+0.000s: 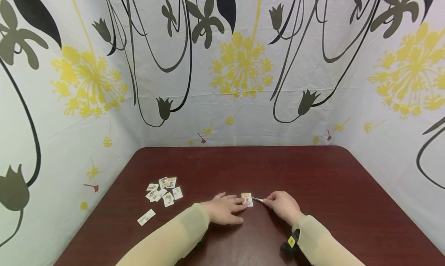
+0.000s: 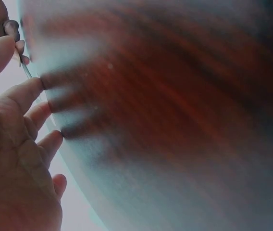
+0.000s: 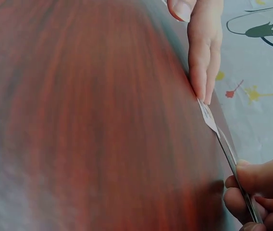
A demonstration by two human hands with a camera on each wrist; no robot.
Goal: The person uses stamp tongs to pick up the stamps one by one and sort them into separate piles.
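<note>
In the head view a small white card or sticker (image 1: 247,197) with a printed picture lies on the dark red table. My left hand (image 1: 226,209) is spread flat beside it, fingers straight, with fingertips on its left edge. From the right, my right hand (image 1: 283,205) pinches metal tweezers (image 1: 258,199) between thumb and fingers. The tweezers' tips meet the right edge of the card. The right wrist view shows the card (image 3: 206,116) slightly raised at the end of the tweezers (image 3: 228,154), with the left fingertips at its far end.
Several similar small printed cards (image 1: 168,199) lie in a loose cluster at the left of the table (image 1: 278,169). A separate white strip (image 1: 146,217) lies nearer the left edge. Patterned cloth (image 1: 240,115) hangs round the back and sides.
</note>
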